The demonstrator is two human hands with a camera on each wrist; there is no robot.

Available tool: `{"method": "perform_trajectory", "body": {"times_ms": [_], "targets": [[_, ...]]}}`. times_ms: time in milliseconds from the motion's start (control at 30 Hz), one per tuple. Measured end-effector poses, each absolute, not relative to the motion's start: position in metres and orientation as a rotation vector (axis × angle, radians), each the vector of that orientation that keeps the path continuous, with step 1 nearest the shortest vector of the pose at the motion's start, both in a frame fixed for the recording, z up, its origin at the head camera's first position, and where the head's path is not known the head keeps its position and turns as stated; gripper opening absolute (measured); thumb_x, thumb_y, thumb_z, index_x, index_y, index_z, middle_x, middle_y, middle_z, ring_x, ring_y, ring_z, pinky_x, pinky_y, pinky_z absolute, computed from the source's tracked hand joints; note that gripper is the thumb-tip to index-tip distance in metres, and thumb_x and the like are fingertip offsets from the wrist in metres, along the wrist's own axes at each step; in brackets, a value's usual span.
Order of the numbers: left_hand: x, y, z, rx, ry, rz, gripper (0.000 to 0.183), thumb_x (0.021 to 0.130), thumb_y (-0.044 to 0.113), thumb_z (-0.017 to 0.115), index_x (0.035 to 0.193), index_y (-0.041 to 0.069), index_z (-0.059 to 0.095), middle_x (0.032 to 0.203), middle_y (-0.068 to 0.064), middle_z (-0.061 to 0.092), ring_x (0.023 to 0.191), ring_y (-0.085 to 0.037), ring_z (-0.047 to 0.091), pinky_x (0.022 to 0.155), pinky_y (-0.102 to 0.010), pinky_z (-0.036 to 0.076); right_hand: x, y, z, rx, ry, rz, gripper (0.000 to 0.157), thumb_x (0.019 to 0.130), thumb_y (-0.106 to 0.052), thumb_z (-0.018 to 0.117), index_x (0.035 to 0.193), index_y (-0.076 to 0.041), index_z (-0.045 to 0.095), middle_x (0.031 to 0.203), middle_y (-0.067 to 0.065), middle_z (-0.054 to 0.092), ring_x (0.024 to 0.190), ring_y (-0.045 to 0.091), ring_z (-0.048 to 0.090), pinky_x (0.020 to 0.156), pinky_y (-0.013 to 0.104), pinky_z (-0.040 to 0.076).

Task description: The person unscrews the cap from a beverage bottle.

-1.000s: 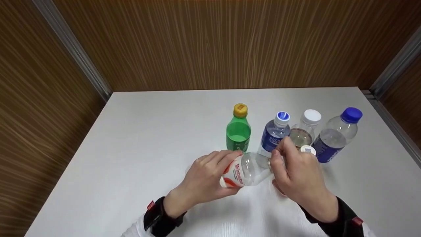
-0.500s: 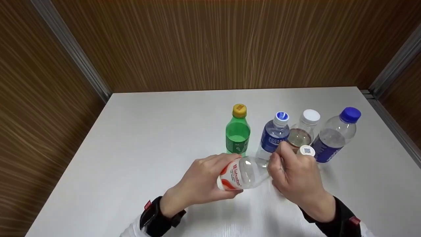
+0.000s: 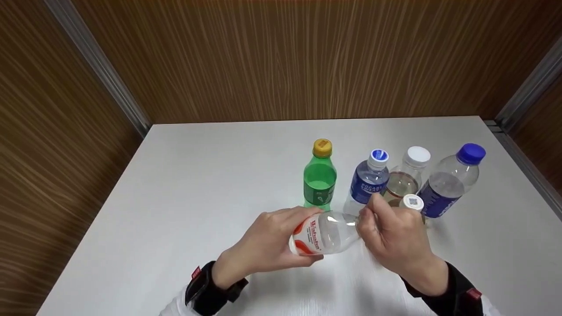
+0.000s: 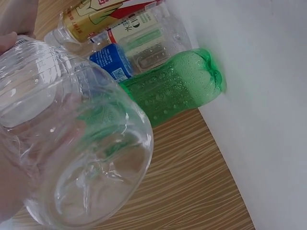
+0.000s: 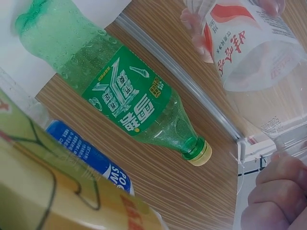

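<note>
My left hand (image 3: 268,239) grips the lower body of a clear plastic water bottle (image 3: 336,232) with a red and white label. The bottle is tipped on its side, its neck pointing right and its base (image 4: 96,187) large in the left wrist view. Curled around the neck end are the fingers of my right hand (image 3: 397,239), which hide the bottle's mouth. In the right wrist view those fingers (image 5: 280,191) close at the neck. Just behind the held bottle stands a green soda bottle (image 3: 319,177) with a yellow cap.
A blue-labelled bottle (image 3: 368,182), a white-capped clear bottle (image 3: 401,177) and a larger blue-capped bottle (image 3: 445,186) stand at the right on the white table (image 3: 197,175). Close behind my right hand is another bottle, its white cap (image 3: 412,202) showing. Wood-grain panels (image 3: 281,61) rise behind.
Both hands and the water bottle have come slightly down and toward me. The bottle's label has turned a little. The standing bottles keep their places.
</note>
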State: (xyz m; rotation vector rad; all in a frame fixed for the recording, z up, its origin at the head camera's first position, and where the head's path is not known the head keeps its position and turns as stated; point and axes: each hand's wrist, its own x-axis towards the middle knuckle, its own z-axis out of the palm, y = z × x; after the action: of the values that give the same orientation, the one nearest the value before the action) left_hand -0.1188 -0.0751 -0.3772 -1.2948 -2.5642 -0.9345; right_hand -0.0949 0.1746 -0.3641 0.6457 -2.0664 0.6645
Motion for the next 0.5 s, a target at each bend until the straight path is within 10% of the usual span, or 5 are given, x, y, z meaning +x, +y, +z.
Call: {"method": "perform_trajectory", "body": {"times_ms": [500], "targets": [[-0.1201,-0.0761,-0.3792,-1.343,-2.573,-1.002,0.067,0.085,0.041,0.087,0.141,0.016,0.06,0.119,0.002,0.077,0.099,-0.009,0.073,0.086,-0.019,0.06,-0.0945,0.1749,-0.3643,0.717,-2.014,0.679,0.035,0.105,-0.025,0.04,0.074,-0.009,0.044,0.048,-0.004,0.037,0.04,0.01,0.036,0.037,0.021,0.026]]}}
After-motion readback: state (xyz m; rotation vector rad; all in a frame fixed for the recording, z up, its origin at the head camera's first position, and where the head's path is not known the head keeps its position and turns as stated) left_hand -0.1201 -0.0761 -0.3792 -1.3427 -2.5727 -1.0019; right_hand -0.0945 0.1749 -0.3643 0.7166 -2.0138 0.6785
